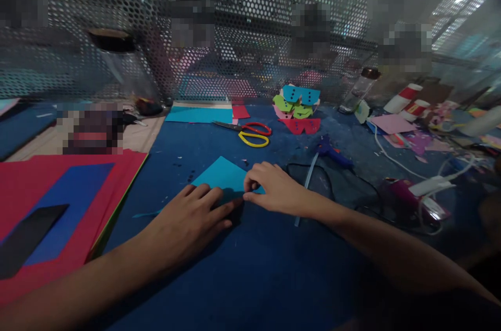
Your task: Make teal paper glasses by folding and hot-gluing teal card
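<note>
A light-blue sheet of paper (222, 174) lies on the dark blue tabletop, one corner pointing away from me. My left hand (193, 219) rests over its near left side, fingers stretched out and pressing on the near edge. At the right corner, my right hand (274, 187) has thumb and forefinger curled together in a pinch on the paper. The near edge is partly hidden beneath my fingers. Just beyond the sheet are scissors (248, 131) with one red and one yellow handle loop. A blue glue gun (332, 152) lies to the right of my right hand.
Red paper sheets (117, 179) are stacked at left, with blue and black pieces on top. Paper mask shapes (301, 95) stand against the perforated metal screen (250, 23). Cables, paper scraps and a magenta device (405, 195) crowd the right. A clear bottle (358, 92) stands behind.
</note>
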Available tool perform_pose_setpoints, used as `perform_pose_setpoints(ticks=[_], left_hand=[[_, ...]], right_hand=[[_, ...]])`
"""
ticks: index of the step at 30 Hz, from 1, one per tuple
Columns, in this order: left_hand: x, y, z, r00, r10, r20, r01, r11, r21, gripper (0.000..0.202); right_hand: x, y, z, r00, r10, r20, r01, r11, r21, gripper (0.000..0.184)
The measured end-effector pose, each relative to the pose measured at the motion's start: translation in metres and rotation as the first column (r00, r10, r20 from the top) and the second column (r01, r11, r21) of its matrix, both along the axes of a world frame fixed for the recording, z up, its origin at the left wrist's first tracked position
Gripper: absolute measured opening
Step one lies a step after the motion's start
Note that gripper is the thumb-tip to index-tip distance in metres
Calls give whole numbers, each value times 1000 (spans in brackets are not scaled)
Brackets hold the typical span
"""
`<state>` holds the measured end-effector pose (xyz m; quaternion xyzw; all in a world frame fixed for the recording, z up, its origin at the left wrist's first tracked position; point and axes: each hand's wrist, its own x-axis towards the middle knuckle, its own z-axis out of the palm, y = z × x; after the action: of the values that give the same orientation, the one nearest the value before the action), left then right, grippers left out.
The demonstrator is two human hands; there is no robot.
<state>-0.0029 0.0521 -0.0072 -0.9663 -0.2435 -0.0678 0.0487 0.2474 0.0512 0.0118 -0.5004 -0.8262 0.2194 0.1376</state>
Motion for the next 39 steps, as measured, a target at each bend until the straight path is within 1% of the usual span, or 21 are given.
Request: perform_pose_setpoints(ticks=[4, 9, 14, 19, 23, 26, 32, 36, 38, 39], left_hand=[[0, -1, 1, 1000, 9, 2, -9, 1000, -20, 32], [0, 0, 0, 1000, 11, 1, -11, 999, -41, 34], [-2, 2, -3, 1000, 7, 22, -5, 998, -57, 37], [-3, 2, -3, 999, 3, 47, 0, 998, -66, 39], [-3, 1, -3, 998, 10, 56, -6, 998, -66, 41], [-4, 2, -4, 999, -2, 54, 5, 998, -65, 41], [-4, 2, -6, 999, 29, 31, -27, 997, -66, 42], [-3, 2, -6, 999, 30, 24, -28, 997, -70, 43], [-3, 3, -5, 999, 25, 24, -24, 997, -72, 41], [-3, 3, -5, 999, 25, 22, -23, 997, -74, 40]], right_hand=[[4, 3, 1, 999, 34, 13, -33, 999, -42, 9], [16, 5, 13, 997, 53, 50, -47, 992, -117, 4], [34, 11, 22, 990, 93, 107, -75, 984, -158, 9], [52, 21, 23, 977, 119, 174, -90, 982, -166, 19], [61, 25, 25, 965, 126, 232, -91, 984, -156, 26], [63, 27, 27, 961, 140, 237, -99, 979, -177, 26], [66, 30, 28, 954, 151, 259, -94, 972, -217, 23], [70, 27, 39, 949, 174, 264, -118, 970, -214, 18], [65, 21, 46, 961, 168, 218, -131, 976, -175, 14], [60, 18, 48, 974, 155, 162, -131, 980, -151, 12]])
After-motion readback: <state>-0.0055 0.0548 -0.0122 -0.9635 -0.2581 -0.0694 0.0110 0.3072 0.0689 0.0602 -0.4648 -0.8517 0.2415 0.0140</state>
